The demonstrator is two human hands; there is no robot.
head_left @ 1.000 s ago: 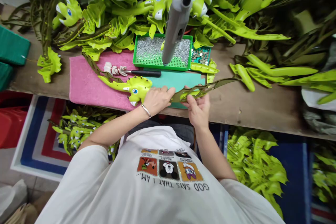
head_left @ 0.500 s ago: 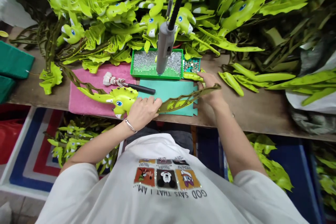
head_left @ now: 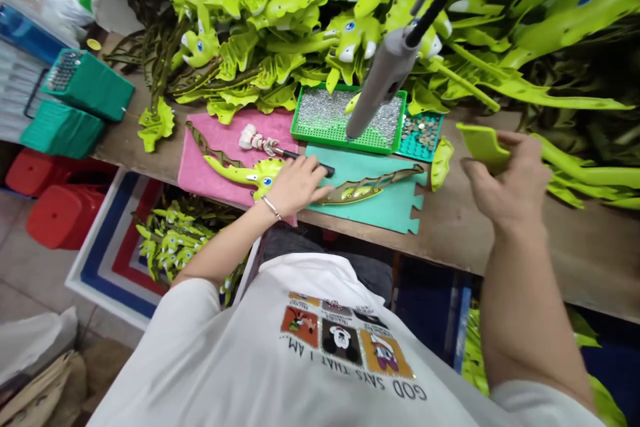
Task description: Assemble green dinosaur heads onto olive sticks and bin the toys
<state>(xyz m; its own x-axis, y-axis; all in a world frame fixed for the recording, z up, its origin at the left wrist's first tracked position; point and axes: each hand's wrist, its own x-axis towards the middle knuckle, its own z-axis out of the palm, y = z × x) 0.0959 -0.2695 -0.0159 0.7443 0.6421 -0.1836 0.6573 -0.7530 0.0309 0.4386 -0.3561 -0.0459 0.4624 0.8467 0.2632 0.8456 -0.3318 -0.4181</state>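
A lime-green dinosaur toy [head_left: 257,173] with a horned head, a blue eye and an olive strip-like frame [head_left: 350,195] lies across the pink cloth and the turquoise mat. My left hand [head_left: 296,183] rests over the toy behind its head, fingers stretched out and loosely spread. Off to the right, above the bench, my right hand [head_left: 515,177] pinches a curved lime-green plastic piece [head_left: 483,147] between thumb and fingers. Beyond the left fingertips lies a black-handled tool [head_left: 320,165] with its other end wrapped in white cloth.
A grey electric screwdriver [head_left: 383,83] hangs over a green tray [head_left: 325,140] of small screws. Beside it is a teal tray [head_left: 417,152] with small metal discs. Lime-green parts [head_left: 280,20] are heaped behind. A small green piece [head_left: 442,163] lies right of the mat [head_left: 400,213].
My right hand has moved right, away from the trays, and now holds the curved green piece. The left hand's fingers have loosened and spread over the toy. The view has shifted left.
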